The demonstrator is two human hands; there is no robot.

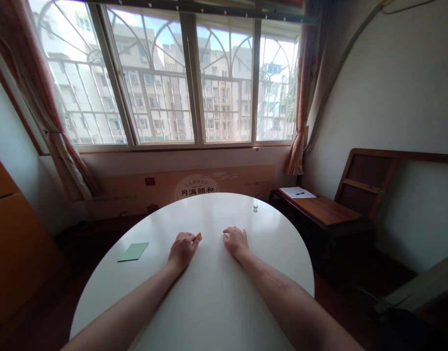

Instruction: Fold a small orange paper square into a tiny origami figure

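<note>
Between the thumb and fingers of my left hand is a small piece of folded orange paper, its pointed end sticking out to the right. My right hand rests low over the table, a short way right of the paper, with its fingers apart and nothing in them. Both hands are at the middle of the round white table. To the left of my left hand lies a flat green square of paper. A tiny green folded paper figure stands near the table's far right edge.
Beyond the table, a long printed cardboard panel leans under the barred windows. On the right is a low wooden bench bearing white sheets and a dark pen. An orange-brown cabinet stands at the left.
</note>
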